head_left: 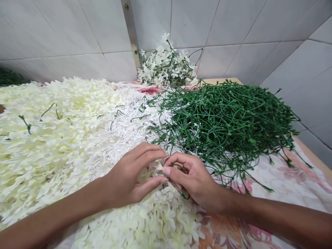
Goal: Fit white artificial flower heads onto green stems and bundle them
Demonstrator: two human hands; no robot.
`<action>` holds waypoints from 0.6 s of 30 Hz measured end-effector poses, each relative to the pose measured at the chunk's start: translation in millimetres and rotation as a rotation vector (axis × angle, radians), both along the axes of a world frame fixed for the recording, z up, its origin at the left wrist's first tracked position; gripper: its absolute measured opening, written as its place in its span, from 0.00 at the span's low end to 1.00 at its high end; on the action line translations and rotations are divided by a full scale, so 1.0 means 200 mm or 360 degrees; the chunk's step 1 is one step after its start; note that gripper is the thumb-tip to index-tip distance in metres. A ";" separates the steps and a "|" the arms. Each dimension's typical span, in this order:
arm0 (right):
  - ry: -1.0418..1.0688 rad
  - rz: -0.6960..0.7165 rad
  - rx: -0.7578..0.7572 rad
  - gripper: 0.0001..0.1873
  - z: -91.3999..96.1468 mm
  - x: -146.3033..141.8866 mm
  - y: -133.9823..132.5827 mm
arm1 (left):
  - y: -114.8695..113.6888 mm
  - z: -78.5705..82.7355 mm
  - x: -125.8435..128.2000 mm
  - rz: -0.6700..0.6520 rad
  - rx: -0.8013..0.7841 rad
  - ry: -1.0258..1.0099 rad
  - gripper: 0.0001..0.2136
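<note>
My right hand (pixel 193 178) is closed in a pinch on a green artificial flower stem (pixel 185 196), which loops through its fingers. At its fingertips is a small white petal piece (pixel 158 168), partly hidden. My left hand (pixel 137 173) is close beside it, thumb and forefinger apart with a gap around the white piece. Below both hands lies a heap of cream artificial blossoms (pixel 155 221). Just beyond them are thin white stamen pieces (pixel 135 121) in a loose spread. A large tangle of green plastic stems (pixel 233 121) lies to the right.
More cream blossoms (pixel 64 131) cover the left side. Against the tiled wall (pixel 207 24) stands a pile of assembled white flowers with green stems (pixel 167 65). A floral cloth (pixel 293 193) lies beneath everything. A metal strip (pixel 131 31) runs down the wall.
</note>
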State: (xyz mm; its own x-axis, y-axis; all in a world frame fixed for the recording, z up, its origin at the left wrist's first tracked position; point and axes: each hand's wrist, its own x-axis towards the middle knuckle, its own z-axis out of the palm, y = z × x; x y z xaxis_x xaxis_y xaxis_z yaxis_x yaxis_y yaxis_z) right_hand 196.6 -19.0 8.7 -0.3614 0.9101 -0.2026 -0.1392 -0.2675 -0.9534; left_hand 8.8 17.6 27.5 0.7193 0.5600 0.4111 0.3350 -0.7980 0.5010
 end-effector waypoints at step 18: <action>-0.0039 -0.0036 0.0056 0.12 -0.04 0.01 -0.02 | 0.03 0.02 0.01 0.0173 -0.0640 -0.0065 0.04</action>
